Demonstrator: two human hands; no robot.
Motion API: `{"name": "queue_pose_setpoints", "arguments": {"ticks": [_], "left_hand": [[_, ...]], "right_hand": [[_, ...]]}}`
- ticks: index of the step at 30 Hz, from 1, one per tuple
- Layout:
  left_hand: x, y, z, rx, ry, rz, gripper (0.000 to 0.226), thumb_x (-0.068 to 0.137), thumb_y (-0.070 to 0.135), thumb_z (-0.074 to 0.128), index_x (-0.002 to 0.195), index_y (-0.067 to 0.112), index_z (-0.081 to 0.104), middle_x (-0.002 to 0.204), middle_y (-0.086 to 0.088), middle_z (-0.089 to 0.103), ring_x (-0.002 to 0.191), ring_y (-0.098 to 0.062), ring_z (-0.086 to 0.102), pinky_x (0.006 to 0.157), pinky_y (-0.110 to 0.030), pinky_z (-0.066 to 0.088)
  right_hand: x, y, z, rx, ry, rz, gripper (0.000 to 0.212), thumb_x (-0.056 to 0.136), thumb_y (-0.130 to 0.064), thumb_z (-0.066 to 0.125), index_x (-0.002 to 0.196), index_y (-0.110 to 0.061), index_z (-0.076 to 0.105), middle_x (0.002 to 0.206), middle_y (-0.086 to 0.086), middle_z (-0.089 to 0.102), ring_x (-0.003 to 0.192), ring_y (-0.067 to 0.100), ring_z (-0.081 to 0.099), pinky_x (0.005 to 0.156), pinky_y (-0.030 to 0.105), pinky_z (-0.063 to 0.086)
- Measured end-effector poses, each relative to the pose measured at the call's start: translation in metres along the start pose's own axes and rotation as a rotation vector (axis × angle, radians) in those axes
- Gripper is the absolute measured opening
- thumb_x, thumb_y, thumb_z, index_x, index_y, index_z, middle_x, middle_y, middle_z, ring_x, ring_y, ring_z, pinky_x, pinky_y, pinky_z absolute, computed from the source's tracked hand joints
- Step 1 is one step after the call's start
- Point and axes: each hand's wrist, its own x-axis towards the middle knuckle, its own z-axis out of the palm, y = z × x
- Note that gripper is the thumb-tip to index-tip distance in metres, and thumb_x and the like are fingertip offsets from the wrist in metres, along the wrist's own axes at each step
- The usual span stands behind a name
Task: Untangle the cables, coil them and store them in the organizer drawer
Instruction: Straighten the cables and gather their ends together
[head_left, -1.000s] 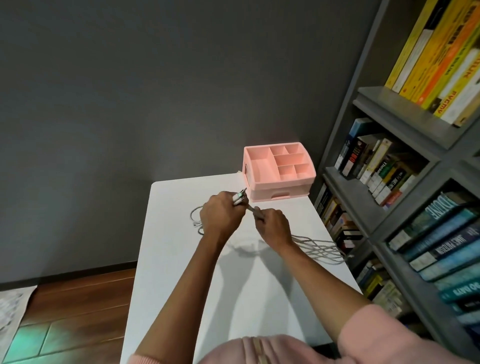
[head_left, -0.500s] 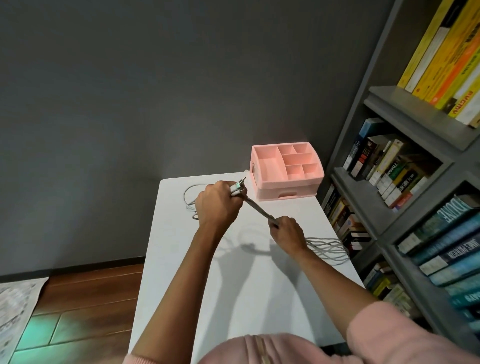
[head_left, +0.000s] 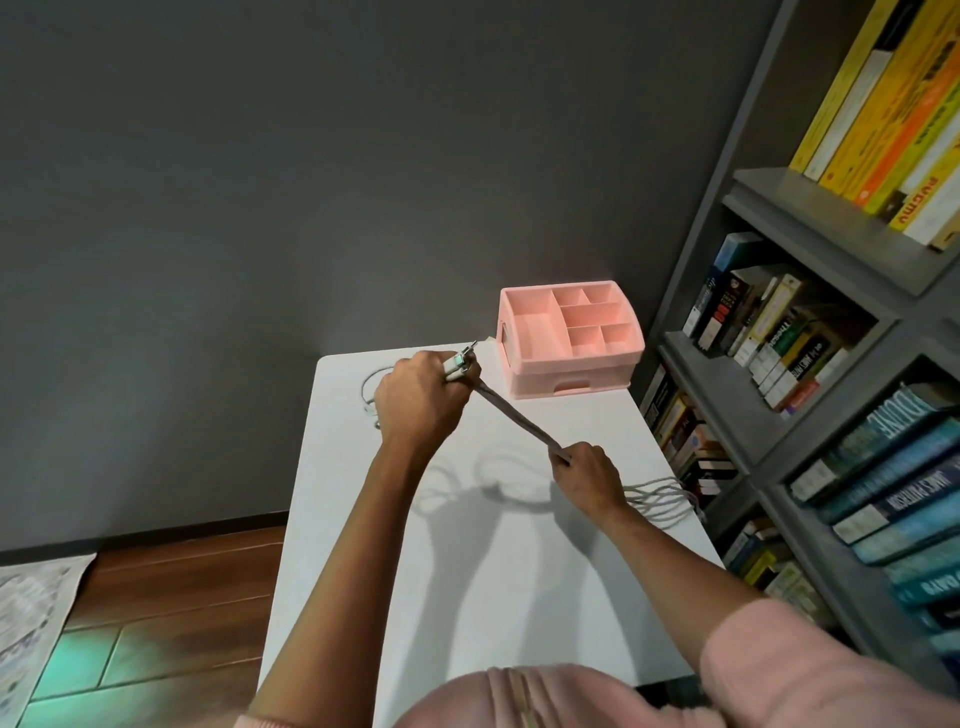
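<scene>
- Gripping the plug ends of the cables in the left hand, fist curled tight round them, with the plugs poking out toward 1 o'clock.
- Pinching the same bundle further along in the right hand, fingers curled round it, and stretching it taut from 10 o'clock down to 4 o'clock above the counter.
- Judged as the combing-out step: slide the right hand along the bundle toward the loose tails at 3 o'clock of that hand, lightly enough to feel knots rather than tighten them.
- On meeting a snag, stop pulling, slacken off, and pick the crossing apart with the fingertips instead of hauling through.
- Hold the plug ends level and together in the left fist, ready to start an even coil.
- Mind the slack loop at 9 o'clock of the left hand; cannot tell its link to the held bundle, so draw gently.
- Watch the tails near the counter's right edge; likely to slide off under a sharp tug.
- Find the pink organizer at 1 o'clock of the left hand, in the far right corner; open its drawer, seemingly closed, before storing.
</scene>
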Motion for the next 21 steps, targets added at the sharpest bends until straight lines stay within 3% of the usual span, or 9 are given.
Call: {"name": "queue_pose_setpoints", "arguments": {"ticks": [5,12,21], "left_hand": [[0.004,-0.001,-0.009,-0.053,0.042,-0.038,0.044,0.089,0.043,0.047,0.056,0.015,0.047,0.061,-0.011,0.06,0.065,-0.035,0.057,0.064,-0.037,0.05],[0.0,-0.015,-0.011,-0.043,0.047,-0.106,0.042,0.089,0.044,0.046,0.061,0.013,0.053,0.066,-0.014,0.064,0.072,-0.036,0.061,0.068,-0.041,0.051],[0.0,-0.031,-0.021,-0.028,0.049,-0.204,0.043,0.091,0.036,0.049,0.054,0.014,0.042,0.05,-0.003,0.045,0.068,-0.033,0.049,0.064,-0.032,0.037]], "right_hand": [[-0.001,0.007,0.001,-0.102,-0.013,0.008,0.041,0.095,-0.036,0.043,0.089,-0.003,0.067,0.096,0.018,0.068,0.098,0.04,0.06,0.077,0.037,0.045],[0.0,0.01,-0.003,-0.154,-0.029,0.01,0.042,0.095,-0.035,0.04,0.085,-0.005,0.067,0.093,0.017,0.068,0.095,0.039,0.061,0.074,0.037,0.044],[0.002,0.021,-0.011,-0.216,-0.037,0.03,0.047,0.096,-0.044,0.042,0.093,-0.004,0.067,0.102,0.018,0.068,0.103,0.039,0.06,0.081,0.037,0.045]]}}
